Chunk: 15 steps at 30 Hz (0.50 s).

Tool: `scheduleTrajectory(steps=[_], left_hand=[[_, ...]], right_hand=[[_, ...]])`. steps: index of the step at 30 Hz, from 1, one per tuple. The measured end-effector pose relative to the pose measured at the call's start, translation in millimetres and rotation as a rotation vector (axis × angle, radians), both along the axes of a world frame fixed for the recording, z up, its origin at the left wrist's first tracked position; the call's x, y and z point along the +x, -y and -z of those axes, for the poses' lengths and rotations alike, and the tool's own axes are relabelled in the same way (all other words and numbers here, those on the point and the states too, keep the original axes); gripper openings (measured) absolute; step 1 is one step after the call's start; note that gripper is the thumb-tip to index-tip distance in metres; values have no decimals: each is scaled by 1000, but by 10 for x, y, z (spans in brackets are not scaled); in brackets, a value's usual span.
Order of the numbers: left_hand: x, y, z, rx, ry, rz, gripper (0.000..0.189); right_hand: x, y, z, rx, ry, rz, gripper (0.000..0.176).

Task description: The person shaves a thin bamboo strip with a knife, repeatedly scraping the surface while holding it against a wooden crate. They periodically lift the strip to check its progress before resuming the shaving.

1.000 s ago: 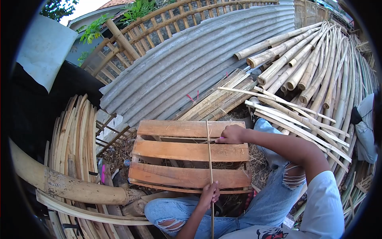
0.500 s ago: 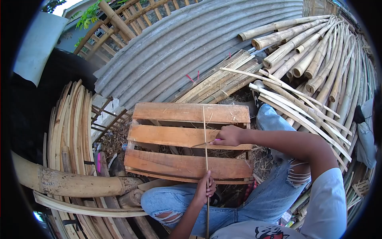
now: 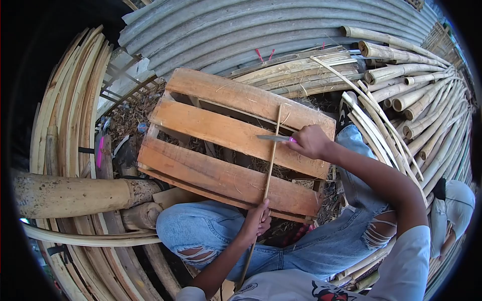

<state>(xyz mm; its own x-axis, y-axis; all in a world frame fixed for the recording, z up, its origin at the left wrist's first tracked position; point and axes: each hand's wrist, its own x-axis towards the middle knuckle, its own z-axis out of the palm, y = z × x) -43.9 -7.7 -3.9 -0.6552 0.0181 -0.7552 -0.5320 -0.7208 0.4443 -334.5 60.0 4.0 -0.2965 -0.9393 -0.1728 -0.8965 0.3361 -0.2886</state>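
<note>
The person's L hand [image 3: 257, 220] is clenched round the lower part of a long thin pale bamboo strip [image 3: 271, 160], just above the knee of the torn blue jeans [image 3: 201, 232]. The strip runs up & away from the body, lying across the boards of a low brown wooden crate [image 3: 211, 131], its far end reaching the top board. The R hand [image 3: 311, 142] has its grip closed on a small knife w/ pink handle [image 3: 275, 137]; only a bit of pink shows at the fist. The grey blade points left & crosses the strip over the middle board. It seems to touch the strip, though contact is hard to confirm here. Behind the crate lies a grey corrugated metal sheet [image 3: 251, 30], w/ round bamboo poles [image 3: 416, 100] stacked at right. At left a thick bamboo log [image 3: 75, 193] lies by a stack of flat split bamboo slats [image 3: 65, 110].
</note>
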Motion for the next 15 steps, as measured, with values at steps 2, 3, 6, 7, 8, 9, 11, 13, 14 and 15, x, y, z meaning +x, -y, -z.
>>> scheduleTrajectory(steps=[2,3,6,7,8,9,11,13,14,15], left_hand=[[-5,14,19,7,-2,-7,53],[6,7,18,6,-9,-11,53],[-7,-10,-9,-32,-13,-3,53],[-5,-17,8,-34,-12,-2,53],[-16,-26,-3,-34,-23,-8,53],[-21,-25,-16,-37,-3,-2,53],[-34,7,-13,-45,15,5,53],[-3,4,24,4,0,-2,53],[15,-3,28,6,5,1,53],[15,-6,30,9,-1,2,53]], right_hand=[[48,12,65,-12,17,-116,58],[-35,60,76,-37,22,9,58],[-415,147,10,-62,-40,202,58],[-403,138,20,-29,-61,169,58],[-332,108,34,1,-80,140,58],[-120,68,-7,30,-26,81,58],[54,7,31,10,22,-95,58],[-23,75,56,-11,108,73,59],[-227,134,167,-92,202,282,59],[-342,167,103,-219,-55,159,60]])
